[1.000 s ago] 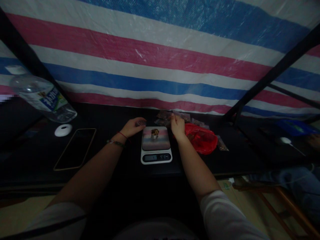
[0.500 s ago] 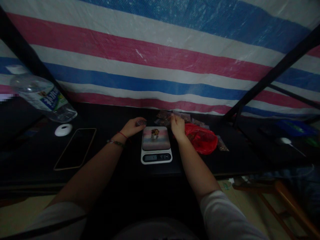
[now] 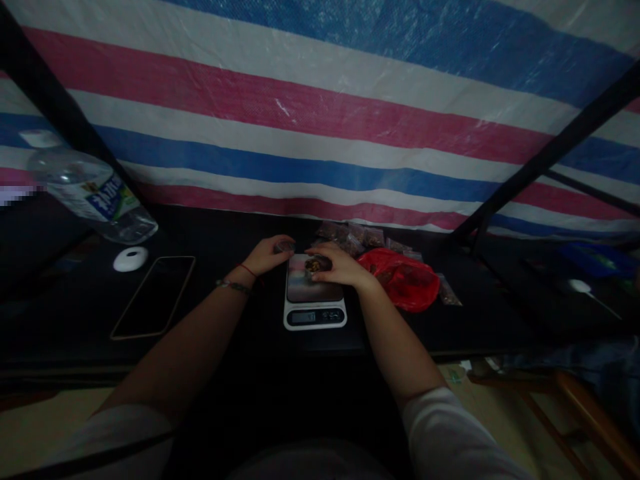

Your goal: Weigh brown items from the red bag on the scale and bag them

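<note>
On the white digital scale [image 3: 315, 297] stands a small metal cup [image 3: 311, 273] filled with brown and yellowish bits. My right hand [image 3: 340, 265] reaches over the scale's plate, its thumb and fingers closed around the cup from the right. Just left of the scale, my left hand [image 3: 267, 255] pinches a small clear plastic bag [image 3: 285, 247], partly hidden by the fingers. Figures glow on the scale's display, too small to read. A crumpled red plastic bag [image 3: 407, 283] lies right of my right wrist.
Several small zip bags [image 3: 373, 236] of brown bits lie behind the scale, one more [image 3: 449, 291] beyond the red bag. At left are a phone [image 3: 155, 297], a white rounded case [image 3: 131, 259] and a tilted-looking bottle [image 3: 95, 193]. A striped sheet [image 3: 300, 147] hangs behind.
My right hand has moved left from the zip bags behind the scale and closed around the metal cup. My left hand stays beside the scale with the small bag.
</note>
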`<control>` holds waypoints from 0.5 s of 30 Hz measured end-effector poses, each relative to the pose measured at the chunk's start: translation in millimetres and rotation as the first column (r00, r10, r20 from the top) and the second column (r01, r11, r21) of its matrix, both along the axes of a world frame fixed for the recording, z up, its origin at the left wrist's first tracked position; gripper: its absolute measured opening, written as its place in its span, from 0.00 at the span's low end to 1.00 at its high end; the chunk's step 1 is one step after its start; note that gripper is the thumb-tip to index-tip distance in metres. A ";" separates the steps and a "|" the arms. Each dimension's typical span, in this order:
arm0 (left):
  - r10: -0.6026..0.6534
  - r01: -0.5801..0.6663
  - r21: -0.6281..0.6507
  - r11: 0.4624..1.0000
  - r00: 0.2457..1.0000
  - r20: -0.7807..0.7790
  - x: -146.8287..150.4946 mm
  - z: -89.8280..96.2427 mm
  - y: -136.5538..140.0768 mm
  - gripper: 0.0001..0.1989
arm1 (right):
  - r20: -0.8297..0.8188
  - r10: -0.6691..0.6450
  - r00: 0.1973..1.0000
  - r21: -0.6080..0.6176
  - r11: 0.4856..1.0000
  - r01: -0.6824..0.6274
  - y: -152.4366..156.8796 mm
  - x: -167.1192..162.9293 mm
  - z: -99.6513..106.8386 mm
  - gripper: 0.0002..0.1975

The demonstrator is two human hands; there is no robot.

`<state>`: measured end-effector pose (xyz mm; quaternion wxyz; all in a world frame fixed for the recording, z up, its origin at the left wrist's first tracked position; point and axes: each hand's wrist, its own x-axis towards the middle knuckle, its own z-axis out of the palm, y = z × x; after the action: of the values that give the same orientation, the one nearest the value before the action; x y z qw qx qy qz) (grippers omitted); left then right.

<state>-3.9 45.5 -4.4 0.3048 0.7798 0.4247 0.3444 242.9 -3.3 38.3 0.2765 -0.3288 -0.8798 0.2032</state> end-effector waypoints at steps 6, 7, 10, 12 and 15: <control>0.010 -0.010 0.019 1.000 1.000 0.030 0.8 4.2 -1.6 0.21 | 0.047 0.009 0.999 0.041 0.999 -0.011 1.1 -2.8 1.3 0.25; 0.017 -0.018 0.026 0.999 0.999 0.034 1.0 5.4 -2.3 0.21 | 0.050 0.012 0.999 0.044 0.999 -0.015 1.1 -2.7 1.3 0.23; 0.046 -0.048 0.035 0.998 0.998 0.052 1.8 8.4 -4.2 0.22 | 0.035 0.010 0.999 0.047 0.999 -0.012 1.3 -2.3 0.5 0.19; 0.055 -0.057 0.032 0.998 0.996 0.064 2.6 9.8 -5.5 0.22 | 0.009 0.000 1.000 0.050 0.999 0.000 1.3 -2.4 -0.6 0.17; 0.057 -0.061 0.066 0.996 0.997 0.058 4.7 11.9 -8.3 0.22 | -0.069 -0.057 0.996 0.033 0.998 0.059 1.3 -3.0 -2.5 0.16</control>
<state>0.8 37.2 7.6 0.2796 0.7669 0.4269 0.3891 239.8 -2.0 35.8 0.3177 -0.3422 -0.8635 0.1904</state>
